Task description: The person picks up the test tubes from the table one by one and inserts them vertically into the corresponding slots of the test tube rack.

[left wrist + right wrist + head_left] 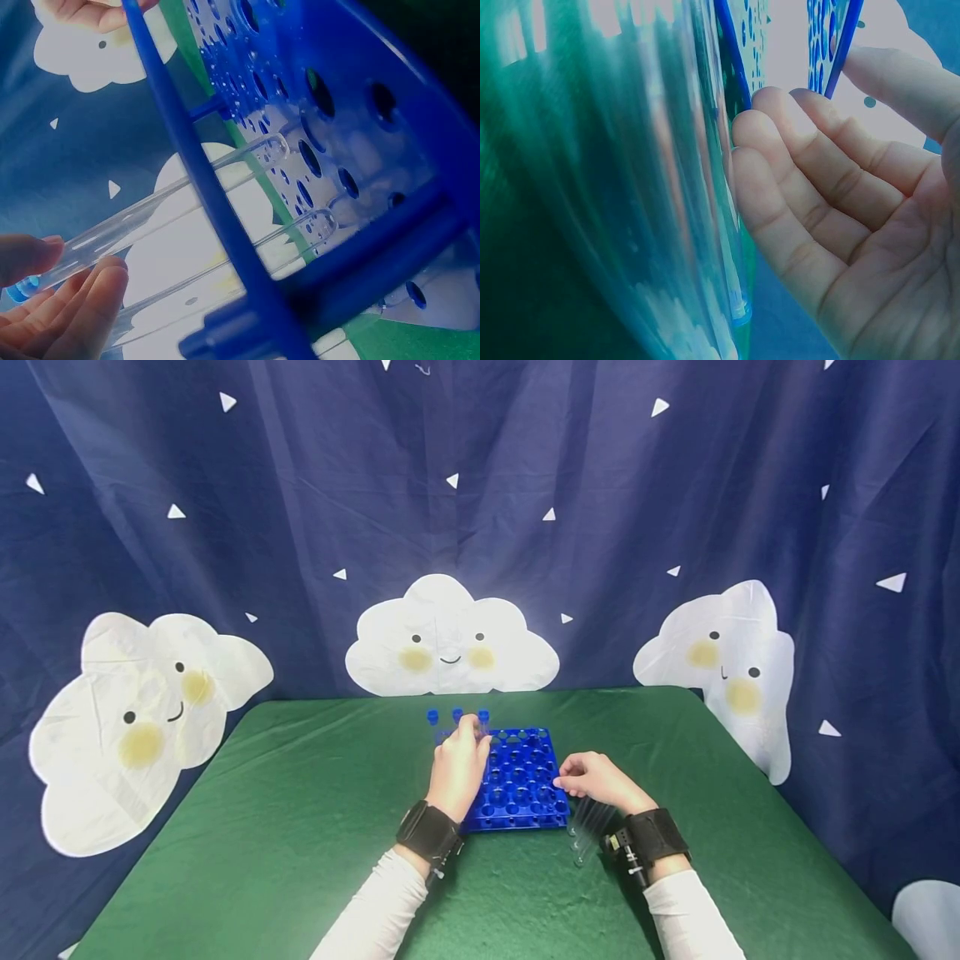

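My left hand [456, 770] is over the left side of a blue test tube rack [520, 775]. Its thumb and fingers pinch a clear test tube [124, 225] close to the blue cap [27, 286]. The tube passes through the rack's top plate, and its rounded end is near the lower holed plate. Parallel to it stands a second clear tube [225, 281]. In the head view, three blue caps show in a row at the rack's back left. My right hand [602, 779] grips the rack's right edge, thumb against the top plate and curled fingertips [759, 127] beneath.
Several clear test tubes [590, 827] lie on the green table [510, 893] right of the rack, partly under the right hand. A dark blue curtain [480, 460] with white clouds hangs behind the table's far edge.
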Motion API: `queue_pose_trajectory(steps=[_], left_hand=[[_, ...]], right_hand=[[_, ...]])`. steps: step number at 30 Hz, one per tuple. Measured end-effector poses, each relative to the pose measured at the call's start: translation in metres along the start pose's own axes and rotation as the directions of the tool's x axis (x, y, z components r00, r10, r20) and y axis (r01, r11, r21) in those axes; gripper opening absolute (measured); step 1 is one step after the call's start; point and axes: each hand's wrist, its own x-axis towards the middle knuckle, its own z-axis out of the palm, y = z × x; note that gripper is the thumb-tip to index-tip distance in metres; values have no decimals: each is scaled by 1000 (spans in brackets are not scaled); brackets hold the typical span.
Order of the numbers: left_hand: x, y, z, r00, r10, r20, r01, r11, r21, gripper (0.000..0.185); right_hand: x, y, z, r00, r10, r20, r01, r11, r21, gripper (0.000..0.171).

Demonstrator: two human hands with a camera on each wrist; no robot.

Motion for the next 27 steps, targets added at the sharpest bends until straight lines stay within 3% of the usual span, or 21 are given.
queue_pose_trajectory(steps=[15, 21, 27], left_hand=[[-2, 0, -1, 1000, -24, 9, 24, 1000, 8, 31], [-4, 1, -12, 1000, -23, 2, 23, 1000, 8, 33], [-13, -12, -25, 1000, -25, 6, 25, 999, 42, 27]], right_hand=[[0, 1, 0, 1000, 12, -4, -12, 1000, -2, 16], [-1, 1, 0, 1000, 5, -1, -5, 1000, 2, 17], [-1, 1, 1, 1000, -5, -3, 5, 1000, 2, 17]])
